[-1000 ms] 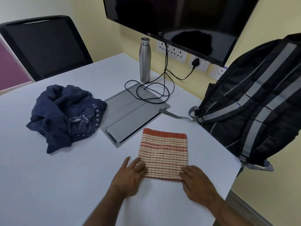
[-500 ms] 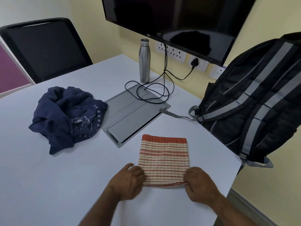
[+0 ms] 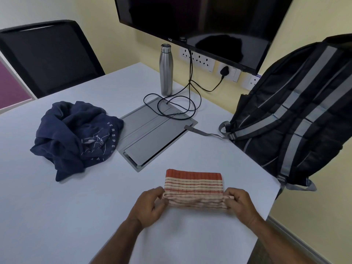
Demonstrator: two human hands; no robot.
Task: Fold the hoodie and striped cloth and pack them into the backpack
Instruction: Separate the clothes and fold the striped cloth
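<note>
The striped cloth [image 3: 193,187], cream with red-orange stripes, lies folded near the table's front right. Its near edge is lifted and turned toward the far edge. My left hand [image 3: 150,204] pinches the near left corner and my right hand [image 3: 241,204] pinches the near right corner. The navy hoodie [image 3: 76,138] lies crumpled on the left of the table, apart from both hands. The black backpack [image 3: 297,115] with grey stripes stands upright at the table's right edge, its grey strap trailing onto the table.
A grey cable hatch [image 3: 154,134] is set in the white table [image 3: 57,216], with black cables [image 3: 177,103] coiled on it. A steel bottle [image 3: 166,70] stands behind it. A monitor [image 3: 200,21] hangs on the wall; a black chair [image 3: 49,56] is far left.
Both hands went from lying flat on the cloth's near corners to pinching them, and they have lifted the near edge and carried it up over the cloth.
</note>
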